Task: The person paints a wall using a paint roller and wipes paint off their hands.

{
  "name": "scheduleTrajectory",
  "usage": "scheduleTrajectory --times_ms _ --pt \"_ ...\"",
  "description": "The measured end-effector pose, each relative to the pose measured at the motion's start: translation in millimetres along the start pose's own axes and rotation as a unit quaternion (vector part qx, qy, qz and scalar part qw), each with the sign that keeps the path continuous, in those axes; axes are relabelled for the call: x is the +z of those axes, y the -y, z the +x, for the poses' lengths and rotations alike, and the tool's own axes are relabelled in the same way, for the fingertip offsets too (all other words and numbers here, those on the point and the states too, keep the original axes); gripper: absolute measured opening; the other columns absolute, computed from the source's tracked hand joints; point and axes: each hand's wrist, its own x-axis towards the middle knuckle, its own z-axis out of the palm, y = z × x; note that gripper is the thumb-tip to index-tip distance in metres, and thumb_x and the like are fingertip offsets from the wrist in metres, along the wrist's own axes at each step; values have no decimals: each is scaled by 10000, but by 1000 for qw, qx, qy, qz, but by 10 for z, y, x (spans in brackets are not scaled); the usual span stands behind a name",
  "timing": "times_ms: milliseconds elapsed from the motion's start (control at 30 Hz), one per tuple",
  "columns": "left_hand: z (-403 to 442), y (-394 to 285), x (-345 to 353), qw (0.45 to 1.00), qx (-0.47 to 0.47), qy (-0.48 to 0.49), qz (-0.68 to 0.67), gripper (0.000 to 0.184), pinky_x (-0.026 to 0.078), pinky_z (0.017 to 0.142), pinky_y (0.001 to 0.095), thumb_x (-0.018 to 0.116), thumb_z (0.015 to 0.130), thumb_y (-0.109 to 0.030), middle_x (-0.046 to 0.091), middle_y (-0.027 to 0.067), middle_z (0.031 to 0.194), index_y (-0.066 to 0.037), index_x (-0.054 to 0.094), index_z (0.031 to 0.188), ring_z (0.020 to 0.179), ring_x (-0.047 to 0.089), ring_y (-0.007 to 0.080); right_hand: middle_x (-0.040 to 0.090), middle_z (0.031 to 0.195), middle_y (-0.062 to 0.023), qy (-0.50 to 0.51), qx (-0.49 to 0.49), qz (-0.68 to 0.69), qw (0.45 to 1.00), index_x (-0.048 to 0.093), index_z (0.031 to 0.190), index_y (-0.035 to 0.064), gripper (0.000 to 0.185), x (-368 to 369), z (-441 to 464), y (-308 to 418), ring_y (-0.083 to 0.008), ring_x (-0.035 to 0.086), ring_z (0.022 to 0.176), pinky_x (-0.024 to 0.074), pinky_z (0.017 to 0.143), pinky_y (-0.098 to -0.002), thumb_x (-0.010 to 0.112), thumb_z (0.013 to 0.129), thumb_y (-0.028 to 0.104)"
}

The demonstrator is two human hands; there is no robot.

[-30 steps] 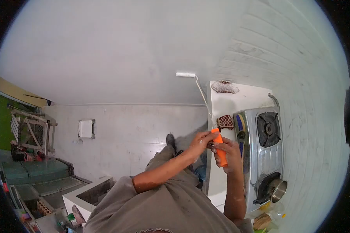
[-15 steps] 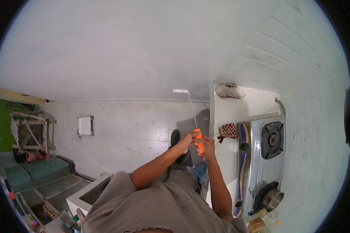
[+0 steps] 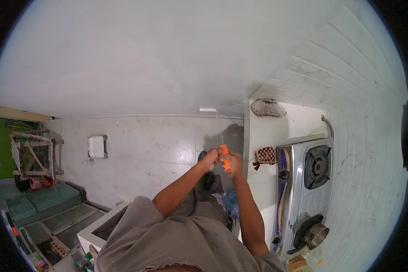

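Observation:
Both hands are closed around the orange handle (image 3: 225,154) of a paint roller. My left hand (image 3: 211,157) grips it from the left side, its fingers slightly smeared. On the right side, my right hand (image 3: 233,163) wraps the lower part of the handle. From the handle a thin frame runs up to the white roller head (image 3: 208,109), which is at the foot of the pale wall (image 3: 136,59).
Right of my arms, a white counter (image 3: 263,195) holds a gas stove (image 3: 299,181), a checked cloth (image 3: 265,155), a speckled pad (image 3: 268,108) and a metal pot (image 3: 318,235). A white tray (image 3: 96,147) lies on the floor. A wooden frame (image 3: 36,154) stands far left.
Both hands have moved left and down in view, away from the counter, with the handle still held. The roller head has dropped from higher on the wall to its foot.

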Motion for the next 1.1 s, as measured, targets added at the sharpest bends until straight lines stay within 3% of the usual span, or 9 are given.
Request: scheduleTrajectory --times_ms 67,200,367,400,667,700,800,1000,1100 --pt "-601 -379 551 1000 19 17 -1 310 487 605 253 644 968 -382 636 10 787 -73 644 935 671 578 121 605 680 -61 8 6 -5 1000 650 912 -20 163 -49 -212 163 -132 534 458 382 372 -276 651 827 119" --pt "-1004 -454 947 998 42 24 39 299 507 675 278 665 961 -355 627 9 787 -56 646 973 690 587 126 593 682 -59 31 -26 17 999 641 897 -20 137 -63 -861 494 -124 524 455 378 375 -267 621 845 105" --pt "-1524 -329 1391 998 66 -6 5 276 523 695 276 686 955 -292 635 19 836 -25 636 1006 711 613 119 585 681 -53 42 -51 -18 998 638 900 -22 115 -117 -1540 697 -114 496 425 358 364 -245 624 854 82" --pt "-1559 -235 1382 998 66 17 10 264 529 743 279 679 960 -276 653 29 894 -21 642 1012 776 644 118 585 681 -53 38 -51 -12 998 637 908 -26 121 -123 -1670 709 -112 496 420 355 357 -245 630 853 82" --pt "-2248 22 1842 995 75 64 18 280 506 788 271 645 981 -306 656 18 929 -34 668 1043 843 635 116 588 681 -49 19 -46 -8 999 627 955 -31 155 -234 -2579 796 -109 506 411 366 332 -250 643 853 85" --pt "-2280 50 1873 995 70 71 19 289 516 817 275 645 980 -298 671 24 961 -24 669 1067 878 653 121 587 680 -49 17 -46 -6 999 627 953 -28 154 -271 -2608 751 -110 506 408 367 331 -251 644 853 87" --pt "-2310 84 2007 996 71 56 27 307 483 721 259 640 979 -354 635 7 849 -49 666 997 743 591 98 592 679 -51 15 -50 0 999 633 955 -37 167 -404 -2591 667 -115 517 414 384 343 -253 652 852 94" --pt "-1943 42 1923 995 47 58 62 343 477 720 254 641 969 -399 623 -8 830 -58 667 1000 724 576 100 607 681 -58 29 -76 41 996 641 946 -61 183 -498 -2272 628 -119 546 433 413 371 -256 669 847 91" --pt "-1674 -14 1827 996 58 46 57 279 468 760 279 599 998 -319 647 10 903 -50 672 1008 811 591 109 605 681 -58 27 -83 50 995 643 935 -47 163 -483 -2017 648 -116 536 424 399 356 -255 666 845 87"
